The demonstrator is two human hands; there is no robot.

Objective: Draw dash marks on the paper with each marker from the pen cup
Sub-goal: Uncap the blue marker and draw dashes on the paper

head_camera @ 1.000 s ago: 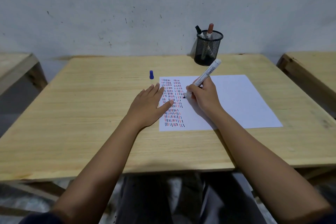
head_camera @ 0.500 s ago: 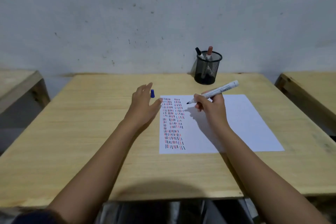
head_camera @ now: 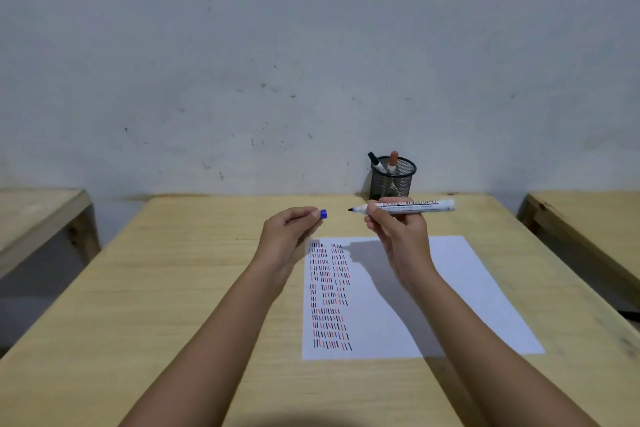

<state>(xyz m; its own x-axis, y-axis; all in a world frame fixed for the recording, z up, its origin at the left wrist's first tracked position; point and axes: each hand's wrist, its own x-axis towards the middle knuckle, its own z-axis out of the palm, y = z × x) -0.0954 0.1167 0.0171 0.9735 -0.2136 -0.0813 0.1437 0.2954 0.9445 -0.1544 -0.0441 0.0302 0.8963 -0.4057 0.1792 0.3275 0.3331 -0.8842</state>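
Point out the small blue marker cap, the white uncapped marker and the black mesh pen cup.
small blue marker cap (head_camera: 323, 214), head view, exposed end.
white uncapped marker (head_camera: 415, 206), head view, printed barrel.
black mesh pen cup (head_camera: 393, 180), head view, front wall.

The one camera sits on my head, looking forward and slightly down across the desk (head_camera: 173, 288) toward the wall (head_camera: 311, 45) behind it. My forearms stretch away from the bottom edge, close in; the desk's far edge lies mid-frame.
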